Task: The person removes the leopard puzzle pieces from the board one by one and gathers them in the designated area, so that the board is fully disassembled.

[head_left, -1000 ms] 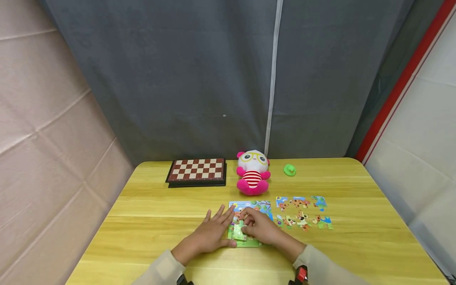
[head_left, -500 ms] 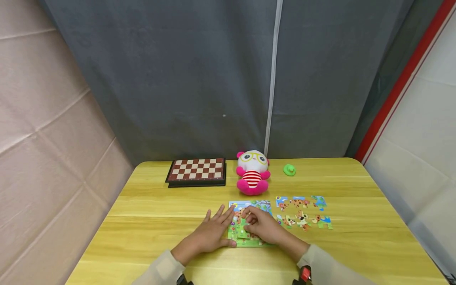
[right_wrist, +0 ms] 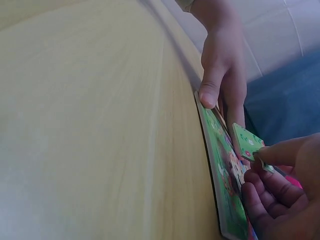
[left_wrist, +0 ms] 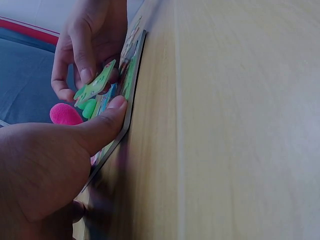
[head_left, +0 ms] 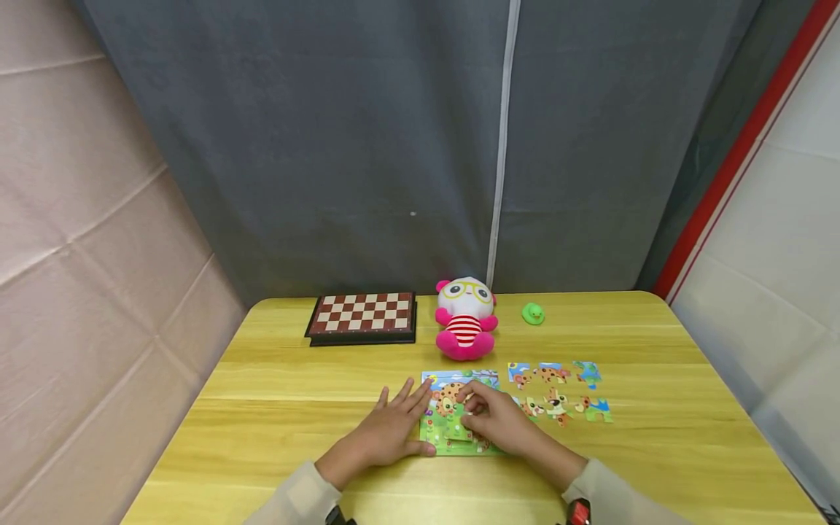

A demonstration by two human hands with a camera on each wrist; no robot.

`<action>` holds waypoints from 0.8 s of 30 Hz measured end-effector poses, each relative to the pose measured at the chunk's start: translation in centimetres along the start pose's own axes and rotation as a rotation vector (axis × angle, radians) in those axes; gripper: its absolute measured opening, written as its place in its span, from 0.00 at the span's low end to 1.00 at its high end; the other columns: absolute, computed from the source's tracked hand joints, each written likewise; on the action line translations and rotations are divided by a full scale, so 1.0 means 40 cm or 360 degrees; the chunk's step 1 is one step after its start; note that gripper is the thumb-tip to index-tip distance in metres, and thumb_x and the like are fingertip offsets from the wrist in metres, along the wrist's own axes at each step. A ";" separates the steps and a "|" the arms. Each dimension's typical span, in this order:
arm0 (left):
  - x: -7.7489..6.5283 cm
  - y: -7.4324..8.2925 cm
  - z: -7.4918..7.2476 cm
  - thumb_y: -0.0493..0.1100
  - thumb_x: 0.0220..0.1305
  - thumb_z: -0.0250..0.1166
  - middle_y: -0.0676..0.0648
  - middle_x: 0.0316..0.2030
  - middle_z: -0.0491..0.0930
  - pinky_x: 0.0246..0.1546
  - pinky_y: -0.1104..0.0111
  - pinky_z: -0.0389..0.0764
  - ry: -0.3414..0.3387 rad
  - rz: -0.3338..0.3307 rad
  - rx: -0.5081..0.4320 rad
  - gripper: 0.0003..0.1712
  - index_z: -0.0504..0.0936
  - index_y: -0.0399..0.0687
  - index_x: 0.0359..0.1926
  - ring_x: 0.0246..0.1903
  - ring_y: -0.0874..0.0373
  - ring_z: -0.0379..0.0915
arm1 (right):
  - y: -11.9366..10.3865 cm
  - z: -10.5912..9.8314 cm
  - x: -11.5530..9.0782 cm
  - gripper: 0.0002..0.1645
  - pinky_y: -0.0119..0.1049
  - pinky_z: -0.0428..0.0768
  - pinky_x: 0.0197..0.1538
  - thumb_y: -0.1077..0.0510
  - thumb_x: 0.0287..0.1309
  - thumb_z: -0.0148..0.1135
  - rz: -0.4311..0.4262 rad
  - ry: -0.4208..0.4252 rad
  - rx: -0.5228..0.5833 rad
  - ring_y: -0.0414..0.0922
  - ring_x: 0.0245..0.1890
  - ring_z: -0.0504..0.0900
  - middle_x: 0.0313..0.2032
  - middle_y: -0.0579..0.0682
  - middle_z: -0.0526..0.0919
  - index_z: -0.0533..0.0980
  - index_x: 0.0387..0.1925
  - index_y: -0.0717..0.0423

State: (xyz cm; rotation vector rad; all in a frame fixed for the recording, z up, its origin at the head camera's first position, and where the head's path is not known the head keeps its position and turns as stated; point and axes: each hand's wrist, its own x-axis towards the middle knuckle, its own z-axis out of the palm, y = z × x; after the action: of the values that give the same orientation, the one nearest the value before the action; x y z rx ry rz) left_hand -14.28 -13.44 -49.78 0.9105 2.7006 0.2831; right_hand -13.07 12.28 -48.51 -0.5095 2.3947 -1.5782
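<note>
A green jigsaw piece (right_wrist: 246,142) is pinched between the thumb and fingers of my right hand (head_left: 496,419), raised over the puzzle board (head_left: 433,436). In the right wrist view small flower prints show on the piece. The board carries a picture with a spotted animal, blue sky at the top and a green border below. My left hand (head_left: 391,429) lies spread at the board's left side, fingertips over its edge. In the left wrist view its thumb (left_wrist: 111,114) rests on the board's near rim. My right hand covers the board's right part in the head view.
Several loose jigsaw pieces (head_left: 556,401) lie in two rows right of the board. Behind it sits a pink and white plush panda (head_left: 464,321). A chessboard box (head_left: 362,318) stands back left, a green toy duck (head_left: 533,313) back right, on the wooden table (head_left: 289,408).
My right hand has moved a little to the right with the green piece, uncovering more of the spotted animal's picture. The left hand has stayed in place.
</note>
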 end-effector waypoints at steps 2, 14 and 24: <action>0.000 0.000 -0.001 0.77 0.64 0.55 0.53 0.83 0.37 0.75 0.34 0.45 -0.0001 0.0001 0.0001 0.59 0.50 0.49 0.83 0.81 0.43 0.34 | 0.006 -0.008 -0.006 0.14 0.30 0.82 0.35 0.66 0.62 0.68 0.0004 0.0015 -0.0005 0.42 0.33 0.81 0.35 0.50 0.82 0.77 0.48 0.59; 0.001 0.000 0.000 0.76 0.65 0.55 0.53 0.83 0.35 0.75 0.34 0.43 -0.0018 0.0006 -0.0004 0.58 0.48 0.50 0.83 0.81 0.43 0.32 | 0.037 -0.061 -0.045 0.14 0.30 0.80 0.38 0.63 0.63 0.69 0.0065 0.0048 -0.0012 0.41 0.34 0.80 0.36 0.49 0.80 0.77 0.49 0.58; 0.000 0.000 0.001 0.77 0.64 0.54 0.53 0.83 0.34 0.75 0.34 0.43 -0.0023 0.0002 0.0002 0.59 0.47 0.50 0.83 0.81 0.43 0.32 | 0.050 -0.118 -0.094 0.16 0.30 0.81 0.37 0.64 0.64 0.68 0.0074 0.0071 0.0034 0.40 0.34 0.79 0.36 0.53 0.81 0.75 0.51 0.64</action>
State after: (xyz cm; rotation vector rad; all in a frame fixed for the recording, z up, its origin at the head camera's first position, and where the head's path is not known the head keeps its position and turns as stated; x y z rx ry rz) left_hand -14.28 -13.44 -49.83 0.9114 2.6873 0.2744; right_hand -11.72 18.49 -48.50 -0.4153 2.4013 -1.6104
